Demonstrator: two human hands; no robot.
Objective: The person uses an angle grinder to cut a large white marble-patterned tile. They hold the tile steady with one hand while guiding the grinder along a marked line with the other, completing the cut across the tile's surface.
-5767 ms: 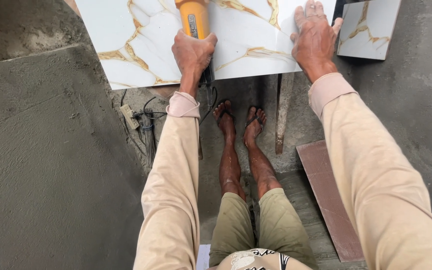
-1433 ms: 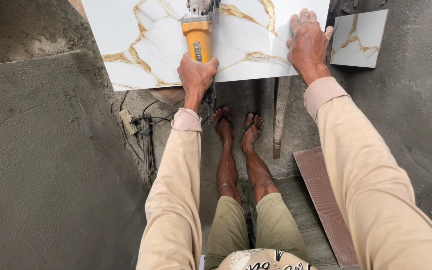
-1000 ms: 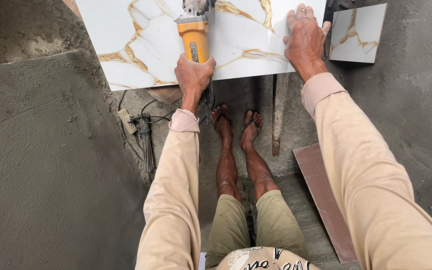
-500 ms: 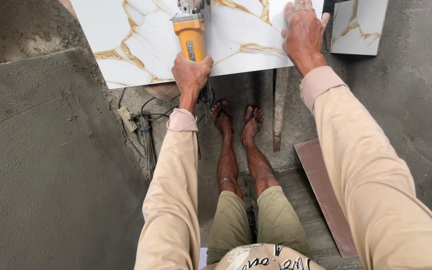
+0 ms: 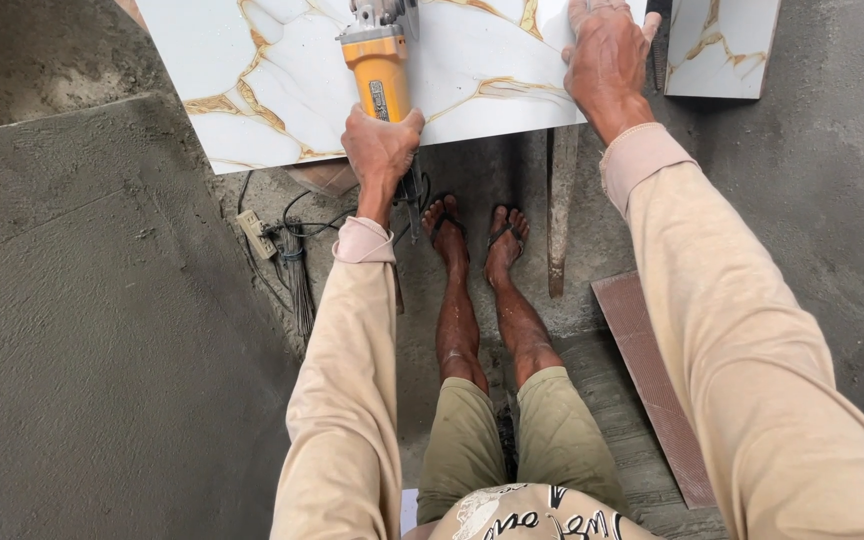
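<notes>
- My left hand (image 5: 382, 150) had a full, closed grip round the rear of the yellow grinder (image 5: 377, 75), just above the middle of the frame.
- The grinder lay along the tile (image 5: 282, 90), its grey metal head pointing to the top edge of the frame and partly cut off there.
- The tile, white with gold veins, filled the upper middle of the frame, and its near edge hung out over my feet (image 5: 477, 235).
- My right hand (image 5: 607, 60) lay flat on the tile at upper right, fingers spread and palm down; it held nothing, only pressed on the tile's surface.
- A smaller piece (image 5: 722, 45) of the same tile sat in the upper right corner, just beside the big one and apart from my right hand.
- A black cord (image 5: 302, 215) ran down from under my left hand to a small socket block (image 5: 255, 233) on the floor, left of my feet.
- A wooden strip (image 5: 560, 210) stood below the tile's edge, right of my feet.
- A reddish-brown tile (image 5: 657, 385) lay on the floor at lower right, under my right sleeve.
- A grey cement slab (image 5: 102, 330) took up the left of the frame.
</notes>
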